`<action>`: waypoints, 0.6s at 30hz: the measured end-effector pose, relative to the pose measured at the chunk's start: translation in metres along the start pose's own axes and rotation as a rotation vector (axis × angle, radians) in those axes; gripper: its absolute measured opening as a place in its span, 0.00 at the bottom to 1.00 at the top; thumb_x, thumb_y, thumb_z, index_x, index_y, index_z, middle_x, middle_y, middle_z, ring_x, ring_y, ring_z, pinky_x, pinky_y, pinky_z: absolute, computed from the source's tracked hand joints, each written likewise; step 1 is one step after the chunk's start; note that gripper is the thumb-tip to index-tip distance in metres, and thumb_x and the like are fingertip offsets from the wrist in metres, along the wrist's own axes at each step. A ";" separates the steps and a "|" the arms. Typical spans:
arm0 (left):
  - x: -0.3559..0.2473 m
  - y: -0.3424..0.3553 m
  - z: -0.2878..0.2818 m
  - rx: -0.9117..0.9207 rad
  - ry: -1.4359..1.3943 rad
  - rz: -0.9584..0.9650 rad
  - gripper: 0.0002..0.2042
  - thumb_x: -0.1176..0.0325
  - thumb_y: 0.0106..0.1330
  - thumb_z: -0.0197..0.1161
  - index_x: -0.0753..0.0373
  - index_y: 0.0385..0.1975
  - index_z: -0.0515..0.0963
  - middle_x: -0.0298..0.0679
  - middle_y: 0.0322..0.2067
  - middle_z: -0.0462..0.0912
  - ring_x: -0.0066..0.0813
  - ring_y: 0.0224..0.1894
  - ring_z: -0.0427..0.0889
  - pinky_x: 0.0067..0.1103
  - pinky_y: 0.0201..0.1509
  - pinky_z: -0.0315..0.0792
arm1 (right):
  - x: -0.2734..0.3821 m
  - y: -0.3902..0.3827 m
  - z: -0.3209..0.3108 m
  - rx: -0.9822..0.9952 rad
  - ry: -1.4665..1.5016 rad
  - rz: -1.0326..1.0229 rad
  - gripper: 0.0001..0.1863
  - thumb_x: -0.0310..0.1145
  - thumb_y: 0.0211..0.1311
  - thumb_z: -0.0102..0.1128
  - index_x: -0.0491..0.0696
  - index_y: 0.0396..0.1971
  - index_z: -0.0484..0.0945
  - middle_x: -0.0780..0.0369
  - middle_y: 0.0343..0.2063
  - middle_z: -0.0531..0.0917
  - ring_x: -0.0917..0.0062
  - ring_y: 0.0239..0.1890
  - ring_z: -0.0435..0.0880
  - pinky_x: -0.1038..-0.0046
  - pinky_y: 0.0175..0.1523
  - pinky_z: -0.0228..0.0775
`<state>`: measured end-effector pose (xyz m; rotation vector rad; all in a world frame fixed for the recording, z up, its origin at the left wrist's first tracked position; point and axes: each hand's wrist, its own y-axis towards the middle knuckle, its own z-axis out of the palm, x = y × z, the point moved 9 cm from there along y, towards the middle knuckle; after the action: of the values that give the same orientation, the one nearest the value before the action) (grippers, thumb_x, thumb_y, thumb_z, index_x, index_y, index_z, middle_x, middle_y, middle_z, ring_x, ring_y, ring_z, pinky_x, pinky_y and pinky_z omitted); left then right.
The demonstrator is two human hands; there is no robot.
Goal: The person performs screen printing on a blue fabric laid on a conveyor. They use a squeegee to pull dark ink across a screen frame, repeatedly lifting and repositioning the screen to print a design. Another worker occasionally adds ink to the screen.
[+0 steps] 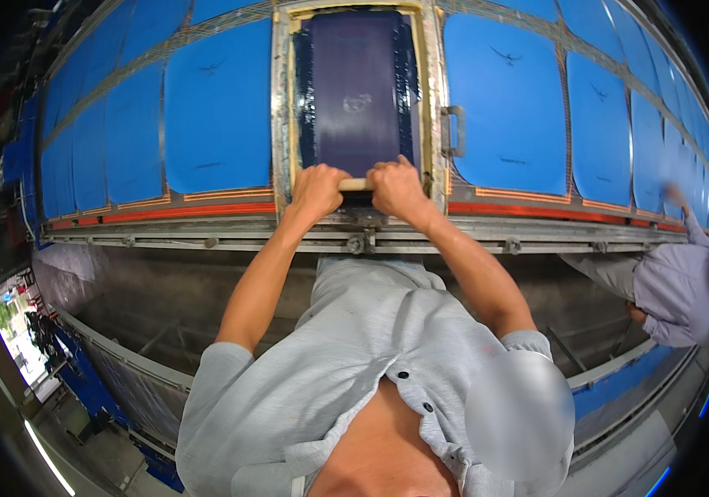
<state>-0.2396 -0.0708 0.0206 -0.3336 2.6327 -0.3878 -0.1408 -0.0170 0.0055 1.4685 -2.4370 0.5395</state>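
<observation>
My left hand (pixel 319 189) and my right hand (pixel 397 189) are closed around the two ends of a squeegee's pale wooden handle (pixel 356 184). The squeegee is at the near end of a screen printing frame (pixel 281 99), right in front of my body. Inside the frame, the mesh (pixel 356 91) shows a dark purple area, with glossy dark ink (pixel 305 99) along its left and right sides. The squeegee's blade is mostly hidden under my hands. A metal handle (pixel 456 131) sticks out from the frame's right side.
Blue panels (pixel 217 116) lie in rows along the long table on both sides of the frame. A metal rail (pixel 230 238) runs along its near edge. To the right, a co-worker (pixel 676 286) leans over the same table, one arm reaching across. Another long structure (pixel 143 369) stands behind me.
</observation>
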 end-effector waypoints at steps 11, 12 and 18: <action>0.055 0.249 -0.105 -0.112 0.146 0.059 0.13 0.74 0.50 0.60 0.52 0.32 0.87 0.48 0.29 0.86 0.49 0.36 0.86 0.40 0.42 0.78 | -0.137 0.223 -0.100 -0.082 -0.139 0.055 0.10 0.30 0.48 0.57 0.49 0.29 0.86 0.50 0.28 0.86 0.56 0.32 0.87 0.60 0.39 0.80; 0.062 0.272 -0.113 -0.095 0.152 0.046 0.12 0.73 0.50 0.60 0.51 0.32 0.87 0.48 0.30 0.86 0.48 0.36 0.86 0.40 0.42 0.78 | -0.146 0.243 -0.113 -0.104 -0.164 0.052 0.10 0.31 0.50 0.56 0.51 0.30 0.86 0.52 0.28 0.86 0.57 0.31 0.87 0.59 0.39 0.80; 0.074 0.362 -0.161 -0.132 0.194 0.039 0.17 0.73 0.50 0.60 0.50 0.39 0.87 0.46 0.33 0.87 0.46 0.38 0.86 0.38 0.44 0.79 | -0.199 0.325 -0.151 -0.096 -0.132 0.078 0.12 0.32 0.49 0.57 0.53 0.34 0.86 0.51 0.31 0.86 0.54 0.36 0.86 0.57 0.44 0.79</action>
<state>-0.4397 0.2789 0.0115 -0.3003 2.8576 -0.2442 -0.3335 0.3449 0.0034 1.4173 -2.5914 0.3454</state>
